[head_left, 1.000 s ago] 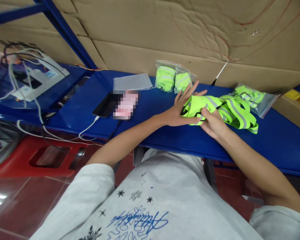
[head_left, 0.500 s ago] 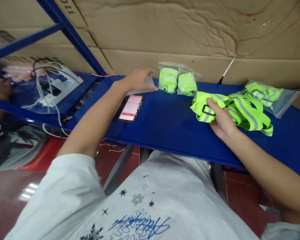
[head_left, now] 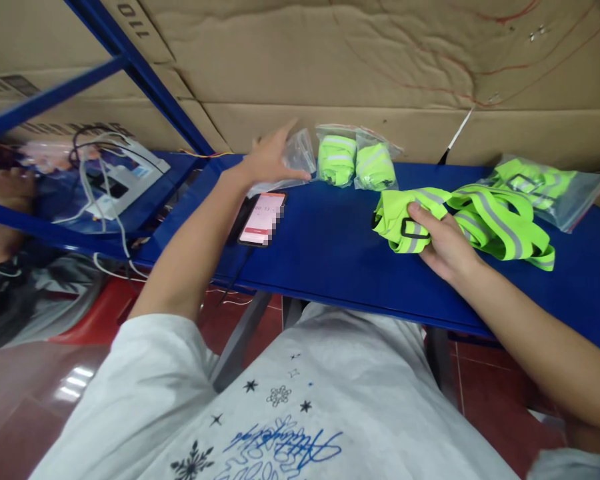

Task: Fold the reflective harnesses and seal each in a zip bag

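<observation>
My right hand (head_left: 447, 247) is closed around a folded neon-yellow reflective strap (head_left: 393, 203), its thumb beside a black buckle (head_left: 414, 229). Just right of it, more loops of loose reflective strap (head_left: 507, 230) lie on the blue table. My left hand (head_left: 270, 159) reaches to the back of the table with thumb and fingers spread apart. Clear plastic bags (head_left: 299, 152) lie under and beside its fingers; whether the hand grips one I cannot see. Two zip bags with rolled straps (head_left: 337, 160) (head_left: 375, 167) stand right of that hand.
A phone (head_left: 263, 219) lies on the blue table (head_left: 325, 247) below my left hand. Another bagged strap (head_left: 535, 183) sits at the back right. Cardboard (head_left: 280, 60) lines the back. At the left are a blue frame, a power strip (head_left: 130, 177) with cables, and another person's hand (head_left: 7, 190).
My left hand has opened wider over the plastic bags, its fingers lifting. My right hand has brought the folded strap slightly left and down. The view has shifted a little.
</observation>
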